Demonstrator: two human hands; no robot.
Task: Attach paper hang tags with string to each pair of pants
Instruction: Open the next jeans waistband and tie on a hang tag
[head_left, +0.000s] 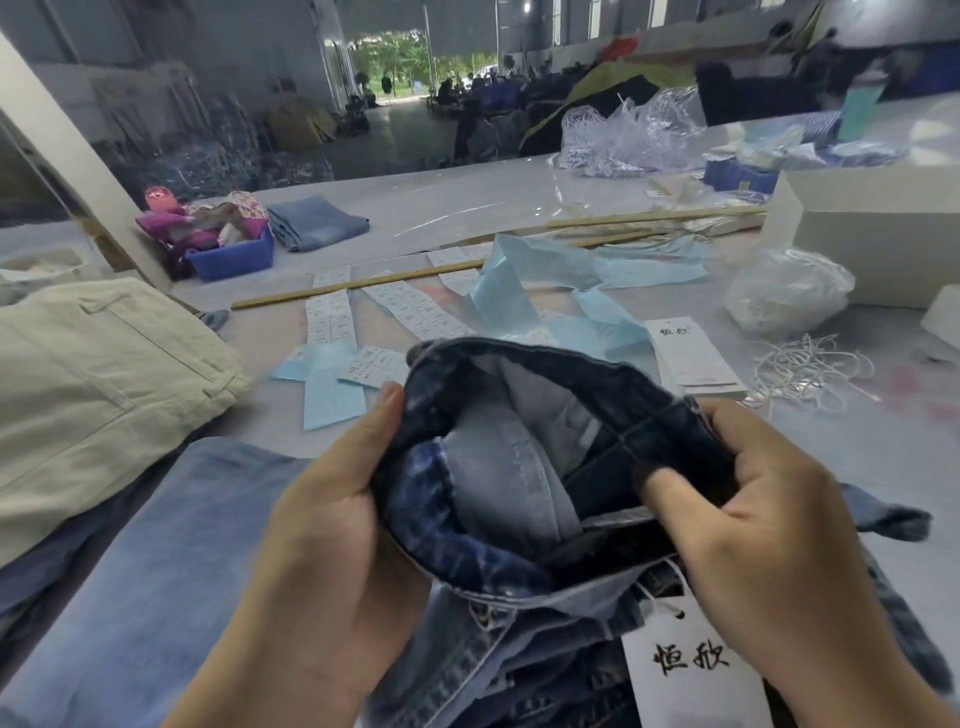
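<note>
Dark blue jeans (524, 467) are held up in front of me with the waistband spread, showing the pale inside. My left hand (332, 509) grips the waistband's left side, thumb on the outer edge. My right hand (753, 509) grips its right side, fingers curled into the denim. A white paper hang tag (691, 670) with black characters hangs on a white string below the waistband, by my right wrist. A stack of the same tags (688, 353) lies on the table beyond my right hand, with loose white strings (810, 371) to its right.
Cream pants (93, 374) are piled at the left, and light blue jeans (156, 561) lie below them. Sticker sheets (332, 312) and blue backing paper (535, 291) cover the middle of the table. A blue bin (234, 257), folded jeans (317, 221), wooden sticks (363, 285) and white boxes (872, 234) stand farther back.
</note>
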